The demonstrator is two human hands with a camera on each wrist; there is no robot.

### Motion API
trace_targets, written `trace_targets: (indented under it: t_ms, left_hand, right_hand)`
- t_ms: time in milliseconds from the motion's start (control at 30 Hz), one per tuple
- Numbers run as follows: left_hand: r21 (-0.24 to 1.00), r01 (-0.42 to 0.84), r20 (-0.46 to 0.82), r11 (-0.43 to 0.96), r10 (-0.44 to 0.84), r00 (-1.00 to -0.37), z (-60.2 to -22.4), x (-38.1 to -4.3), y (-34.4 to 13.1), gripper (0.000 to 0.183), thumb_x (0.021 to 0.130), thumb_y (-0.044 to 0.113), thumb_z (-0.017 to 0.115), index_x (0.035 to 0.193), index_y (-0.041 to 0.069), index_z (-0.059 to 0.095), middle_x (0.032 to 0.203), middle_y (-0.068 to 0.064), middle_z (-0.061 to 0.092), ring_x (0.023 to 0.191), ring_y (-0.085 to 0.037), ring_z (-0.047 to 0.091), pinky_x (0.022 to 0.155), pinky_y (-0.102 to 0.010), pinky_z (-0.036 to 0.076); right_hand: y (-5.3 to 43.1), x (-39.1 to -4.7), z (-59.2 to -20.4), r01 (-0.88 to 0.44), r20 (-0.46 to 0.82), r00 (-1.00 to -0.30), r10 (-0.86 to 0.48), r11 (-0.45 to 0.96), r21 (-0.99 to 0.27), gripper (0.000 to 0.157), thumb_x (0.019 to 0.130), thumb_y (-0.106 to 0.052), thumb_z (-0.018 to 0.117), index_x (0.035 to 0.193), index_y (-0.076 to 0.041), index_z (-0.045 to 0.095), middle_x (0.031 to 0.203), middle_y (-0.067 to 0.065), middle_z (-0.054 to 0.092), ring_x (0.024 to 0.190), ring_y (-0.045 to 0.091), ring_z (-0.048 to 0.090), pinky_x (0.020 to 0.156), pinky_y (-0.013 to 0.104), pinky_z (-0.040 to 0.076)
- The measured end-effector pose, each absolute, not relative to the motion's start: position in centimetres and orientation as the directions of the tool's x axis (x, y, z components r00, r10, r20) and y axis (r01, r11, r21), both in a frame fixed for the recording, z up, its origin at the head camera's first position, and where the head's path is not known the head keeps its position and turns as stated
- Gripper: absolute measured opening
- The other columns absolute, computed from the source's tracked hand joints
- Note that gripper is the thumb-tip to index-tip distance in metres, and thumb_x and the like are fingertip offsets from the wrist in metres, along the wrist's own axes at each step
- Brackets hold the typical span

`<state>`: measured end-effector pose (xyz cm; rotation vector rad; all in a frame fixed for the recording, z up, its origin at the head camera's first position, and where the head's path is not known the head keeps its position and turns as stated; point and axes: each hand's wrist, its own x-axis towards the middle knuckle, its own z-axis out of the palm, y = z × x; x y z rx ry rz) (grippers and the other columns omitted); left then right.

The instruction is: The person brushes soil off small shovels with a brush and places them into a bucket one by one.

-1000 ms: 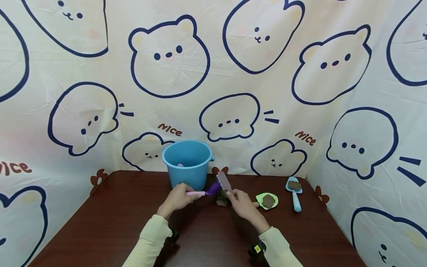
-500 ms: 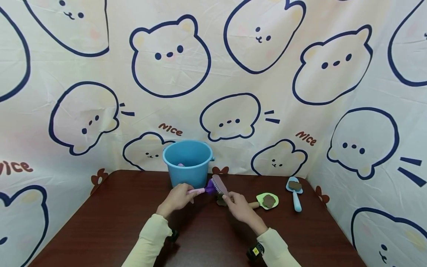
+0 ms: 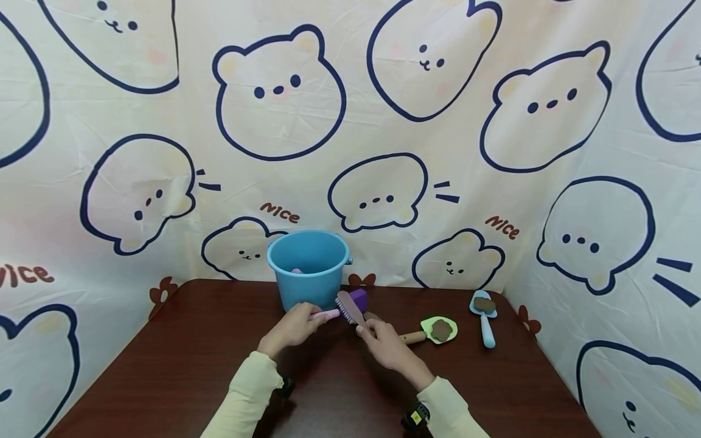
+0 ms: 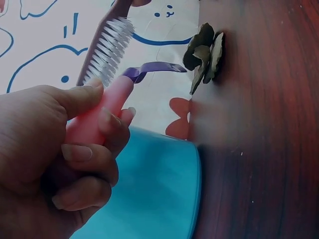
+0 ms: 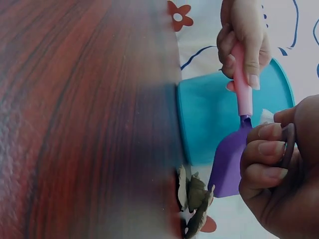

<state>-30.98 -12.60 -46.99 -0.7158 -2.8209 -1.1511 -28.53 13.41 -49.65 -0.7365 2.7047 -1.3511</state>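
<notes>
My left hand (image 3: pixel 294 323) grips the pink handle of a toy shovel (image 5: pixel 234 154) with a purple blade, held in front of the bucket. In my right hand (image 3: pixel 391 347) is a mauve brush (image 3: pixel 349 307) with white bristles. The brush head crosses the shovel near the join of handle and blade; whether the bristles touch it I cannot tell. Several flat, brownish, jagged-edged pieces (image 4: pixel 202 57) lie on the table close to the blade tip; in the head view they are mostly hidden behind the right hand and brush.
A blue bucket (image 3: pixel 309 289) stands at the back, with something pinkish inside. To the right lie a green shovel (image 3: pixel 429 323) with a wooden handle and a blue shovel (image 3: pixel 487 331), each bearing a brown piece. A bear-print cloth (image 3: pixel 378 134) surrounds the dark wooden table (image 3: pixel 181 371).
The brush has moved left across the shovel toward its handle, the right hand going with it. The purple blade has turned and now shows more of its flat face. My left hand stays nearly in place.
</notes>
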Motion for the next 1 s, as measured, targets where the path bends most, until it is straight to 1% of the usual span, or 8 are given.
trace_targets:
  t_ms: [100,200,333,433,600,700,833,1000]
  left_hand:
    - [0.674,0.414,0.179,0.612,0.409,-0.895,-46.75,-30.92,-12.63,0.029,0.103,0.027,0.059,0.087,0.006,0.072,0.061,-0.007,0.057,0.053,-0.011,0.05,0.054,-0.028,0.046]
    - [0.694,0.418,0.187,0.586,0.414,-0.891,-46.55,-30.87,-12.68,0.028,0.103,0.027,0.06,0.083,0.01,0.07,0.064,-0.016,0.06,0.053,-0.011,0.05,0.053,-0.028,0.046]
    - [0.709,0.42,0.186,0.567,0.424,-0.886,-46.48,-30.94,-12.78,0.03,0.103,0.029,0.06,0.081,0.01,0.07,0.069,-0.025,0.062,0.053,-0.011,0.049,0.052,-0.028,0.045]
    - [0.712,0.425,0.189,0.559,0.431,-0.883,-46.58,-31.02,-12.84,0.032,0.103,0.03,0.06,0.08,0.01,0.07,0.07,-0.026,0.062,0.053,-0.01,0.048,0.052,-0.027,0.044]
    - [0.724,0.432,0.193,0.537,0.445,-0.875,-46.72,-31.13,-12.96,0.033,0.104,0.029,0.059,0.077,0.012,0.068,0.067,-0.023,0.06,0.051,-0.01,0.046,0.05,-0.026,0.042]
    - [0.742,0.42,0.179,0.523,0.449,-0.875,-46.76,-31.14,-13.01,0.034,0.105,0.028,0.058,0.077,0.011,0.068,0.062,-0.017,0.056,0.051,-0.01,0.045,0.05,-0.026,0.041]
    - [0.759,0.393,0.15,0.519,0.449,-0.881,-46.77,-31.16,-13.09,0.034,0.106,0.028,0.055,0.081,0.01,0.07,0.058,-0.003,0.049,0.051,-0.01,0.044,0.049,-0.025,0.04]
    - [0.759,0.397,0.144,0.516,0.462,-0.875,-46.74,-31.23,-13.26,0.034,0.107,0.026,0.052,0.086,0.007,0.07,0.057,0.003,0.045,0.051,-0.011,0.042,0.049,-0.025,0.037]
  right_hand:
    - [13.21,-28.43,-49.71,-0.409,0.186,-0.885,-0.426,0.524,-0.747,0.048,0.109,-0.04,0.043,0.103,0.004,0.061,0.063,-0.005,0.044,0.052,0.006,0.039,0.049,0.022,0.034]
    - [13.11,-28.47,-49.78,-0.42,0.197,-0.883,-0.425,0.532,-0.735,0.045,0.109,-0.038,0.044,0.099,0.002,0.06,0.063,-0.005,0.043,0.052,0.006,0.038,0.049,0.022,0.034]
    - [13.06,-28.54,-49.81,-0.426,0.211,-0.886,-0.414,0.542,-0.724,0.038,0.109,-0.035,0.046,0.094,-0.003,0.059,0.063,-0.005,0.042,0.053,0.006,0.038,0.049,0.022,0.034]
    - [13.1,-28.59,-49.93,-0.423,0.215,-0.89,-0.402,0.551,-0.719,0.035,0.109,-0.036,0.047,0.093,-0.007,0.059,0.065,-0.005,0.042,0.055,0.006,0.039,0.05,0.022,0.034]
    - [13.15,-28.54,-50.01,-0.407,0.213,-0.9,-0.38,0.561,-0.721,0.033,0.108,-0.039,0.048,0.095,-0.01,0.059,0.068,-0.004,0.043,0.056,0.007,0.04,0.051,0.022,0.034]
    - [13.2,-28.52,-50.03,-0.406,0.217,-0.901,-0.375,0.554,-0.727,0.033,0.108,-0.038,0.049,0.096,-0.009,0.06,0.07,-0.003,0.043,0.057,0.008,0.041,0.051,0.022,0.034]
    - [13.35,-28.65,-50.2,-0.41,0.23,-0.901,-0.368,0.545,-0.732,0.034,0.108,-0.037,0.049,0.099,-0.007,0.061,0.07,-0.002,0.043,0.055,0.007,0.039,0.049,0.022,0.034]
    - [13.68,-28.92,-50.4,-0.41,0.25,-0.905,-0.344,0.547,-0.73,0.035,0.109,-0.036,0.047,0.096,-0.005,0.059,0.065,-0.003,0.041,0.051,0.006,0.034,0.047,0.022,0.031]
